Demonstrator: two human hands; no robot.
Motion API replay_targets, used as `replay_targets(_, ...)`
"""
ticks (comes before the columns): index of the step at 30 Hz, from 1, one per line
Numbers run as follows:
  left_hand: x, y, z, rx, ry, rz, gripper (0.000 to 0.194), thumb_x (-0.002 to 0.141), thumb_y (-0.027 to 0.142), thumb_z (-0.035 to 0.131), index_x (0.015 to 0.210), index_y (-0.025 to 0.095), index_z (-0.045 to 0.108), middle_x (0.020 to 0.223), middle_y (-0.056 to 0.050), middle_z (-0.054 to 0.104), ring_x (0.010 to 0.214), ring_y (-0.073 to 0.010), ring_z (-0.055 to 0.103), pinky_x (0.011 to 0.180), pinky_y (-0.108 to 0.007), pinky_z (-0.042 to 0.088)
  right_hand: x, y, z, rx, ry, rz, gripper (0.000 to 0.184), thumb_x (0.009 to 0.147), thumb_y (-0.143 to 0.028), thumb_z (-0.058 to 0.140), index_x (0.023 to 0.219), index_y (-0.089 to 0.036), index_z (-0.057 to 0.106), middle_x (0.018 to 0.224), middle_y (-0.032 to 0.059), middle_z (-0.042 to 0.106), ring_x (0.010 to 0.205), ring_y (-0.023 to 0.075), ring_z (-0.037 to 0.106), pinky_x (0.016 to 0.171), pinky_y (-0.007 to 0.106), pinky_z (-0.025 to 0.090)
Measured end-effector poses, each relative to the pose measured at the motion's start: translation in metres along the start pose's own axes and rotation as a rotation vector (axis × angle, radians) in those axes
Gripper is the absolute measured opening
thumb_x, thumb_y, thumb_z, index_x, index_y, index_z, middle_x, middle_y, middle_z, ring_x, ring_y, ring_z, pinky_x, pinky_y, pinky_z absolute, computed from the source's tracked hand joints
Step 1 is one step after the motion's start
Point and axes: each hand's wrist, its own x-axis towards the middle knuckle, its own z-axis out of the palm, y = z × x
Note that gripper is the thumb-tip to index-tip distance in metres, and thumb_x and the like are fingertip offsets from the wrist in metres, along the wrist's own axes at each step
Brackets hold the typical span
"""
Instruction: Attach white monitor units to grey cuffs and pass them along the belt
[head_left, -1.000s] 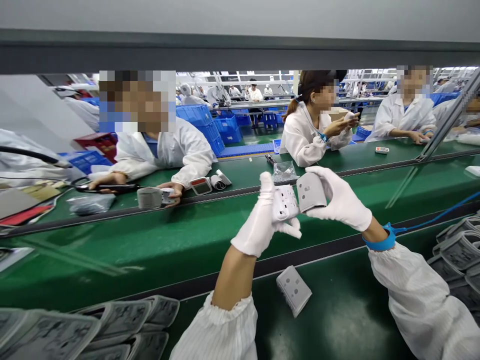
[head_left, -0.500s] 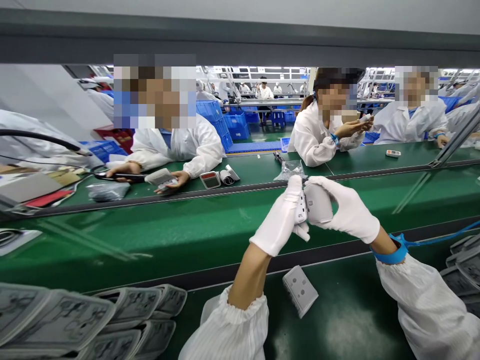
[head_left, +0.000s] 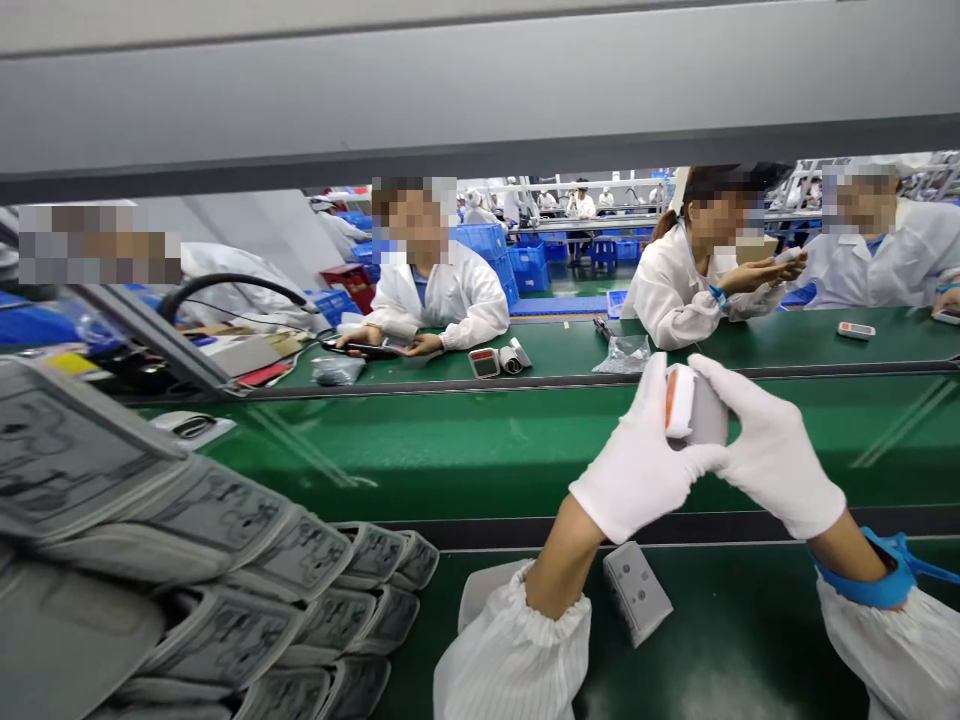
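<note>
Both my gloved hands are raised over the green strip, closed around one wrist blood pressure monitor [head_left: 681,402], white with an orange face and a grey cuff [head_left: 709,410]. My left hand [head_left: 637,460] grips its white side from the left. My right hand [head_left: 776,445] holds the grey cuff side, fingertips at the top edge. Its face is turned mostly toward my left palm and partly hidden. On the bench below lies a grey piece [head_left: 637,593] with round marks. A grey-white object [head_left: 487,590] is partly hidden behind my left sleeve.
Grey zip cases [head_left: 255,530] with mesh pockets are stacked at the left. A blue wrist strap [head_left: 874,580] with a cord circles my right wrist. Across the strip, co-workers sit at a bench with another monitor [head_left: 484,362] and a plastic bag [head_left: 624,354]. A grey beam [head_left: 480,95] spans overhead.
My view has shifted, so the scene sits farther right for the near bench. The monitor has been turned: its orange face now shows instead of the white side with small slots. Both hands still hold it.
</note>
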Motion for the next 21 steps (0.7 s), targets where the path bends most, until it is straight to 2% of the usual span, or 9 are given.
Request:
replay_targets(3, -0.001, 0.003, -0.006, 0.094, -0.074, 0.126, 0.089, 0.093, 0.027, 0.065, 0.169, 0.016, 0.019, 0.17, -0.016, 0.037, 0.153, -0.0309, 0.044, 0.127, -0.044, 0.037, 0.002, -0.001, -0.008, -0.06, -0.02, 0.096, 0.082, 0.076, -0.03, 0.077, 0.153, -0.019, 0.055, 0.145, 0.0115, 0.066, 0.128, 0.0361, 0.068, 0.106, 0.045, 0.059)
replay_targets(5, -0.001, 0.004, -0.009, 0.17, -0.087, 0.202, 0.081, 0.096, 0.021, 0.056, 0.168, 0.015, 0.02, 0.167, -0.016, 0.042, 0.15, -0.0284, 0.049, 0.125, -0.041, 0.04, 0.005, -0.006, -0.01, -0.085, -0.042, 0.14, 0.082, 0.073, -0.027, 0.075, 0.152, -0.021, 0.055, 0.139, 0.0099, 0.069, 0.121, 0.0349, 0.071, 0.101, 0.044, 0.061)
replay_targets(8, -0.001, 0.004, -0.008, 0.278, -0.011, 0.221, 0.081, 0.092, 0.014, 0.054, 0.167, 0.015, 0.023, 0.162, -0.016, 0.049, 0.141, -0.0269, 0.058, 0.118, -0.038, 0.048, 0.009, -0.015, -0.01, -0.088, -0.055, 0.139, 0.077, 0.072, -0.024, 0.073, 0.148, -0.022, 0.056, 0.136, 0.01, 0.068, 0.119, 0.0329, 0.07, 0.1, 0.043, 0.06)
replay_targets(11, 0.002, -0.001, -0.004, 0.295, 0.105, 0.221, 0.079, 0.083, 0.007, 0.058, 0.159, 0.019, 0.039, 0.152, -0.012, 0.06, 0.128, -0.0249, 0.067, 0.108, -0.034, 0.054, 0.009, -0.022, -0.007, -0.06, -0.069, 0.12, 0.073, 0.073, -0.023, 0.074, 0.144, -0.021, 0.056, 0.134, 0.0125, 0.065, 0.121, 0.0321, 0.067, 0.1, 0.042, 0.059)
replay_targets(14, 0.008, -0.009, -0.001, 0.201, 0.26, 0.186, 0.067, 0.076, 0.009, 0.07, 0.14, 0.022, 0.057, 0.13, -0.008, 0.074, 0.113, -0.0242, 0.073, 0.098, -0.032, 0.057, 0.007, -0.022, -0.009, 0.044, -0.129, 0.13, 0.084, 0.073, -0.024, 0.08, 0.151, -0.021, 0.051, 0.137, 0.0133, 0.062, 0.122, 0.0315, 0.066, 0.101, 0.041, 0.059)
replay_targets(16, 0.011, -0.011, -0.001, 0.031, 0.364, 0.146, 0.057, 0.072, 0.016, 0.079, 0.127, 0.02, 0.063, 0.118, -0.007, 0.077, 0.105, -0.0251, 0.074, 0.095, -0.034, 0.058, 0.007, -0.018, -0.013, 0.225, -0.195, 0.157, 0.085, 0.077, -0.031, 0.084, 0.154, -0.022, 0.05, 0.138, 0.0122, 0.063, 0.119, 0.0306, 0.068, 0.096, 0.04, 0.061)
replay_targets(18, 0.013, -0.009, -0.001, -0.163, 0.404, 0.127, 0.043, 0.078, 0.027, 0.078, 0.119, 0.018, 0.067, 0.118, -0.008, 0.078, 0.108, -0.0264, 0.074, 0.098, -0.038, 0.058, 0.008, -0.011, -0.018, 0.419, -0.204, 0.209, 0.062, 0.09, -0.041, 0.076, 0.147, -0.022, 0.06, 0.126, 0.0101, 0.071, 0.101, 0.0262, 0.074, 0.084, 0.037, 0.064)
replay_targets(20, 0.013, -0.004, -0.001, -0.338, 0.351, 0.104, 0.033, 0.088, 0.031, 0.069, 0.118, 0.017, 0.071, 0.123, -0.009, 0.077, 0.113, -0.0269, 0.073, 0.102, -0.041, 0.057, 0.01, -0.003, -0.021, 0.51, -0.122, 0.251, 0.039, 0.101, -0.043, 0.065, 0.132, -0.021, 0.073, 0.108, 0.0079, 0.076, 0.083, 0.0211, 0.074, 0.075, 0.033, 0.063)
replay_targets(21, 0.012, -0.001, -0.001, -0.394, 0.312, 0.089, 0.032, 0.09, 0.031, 0.067, 0.119, 0.017, 0.072, 0.124, -0.009, 0.077, 0.115, -0.027, 0.073, 0.103, -0.042, 0.057, 0.012, 0.0, -0.021, 0.512, -0.066, 0.247, 0.034, 0.102, -0.041, 0.064, 0.127, -0.022, 0.076, 0.103, 0.0072, 0.077, 0.081, 0.0197, 0.073, 0.076, 0.032, 0.062)
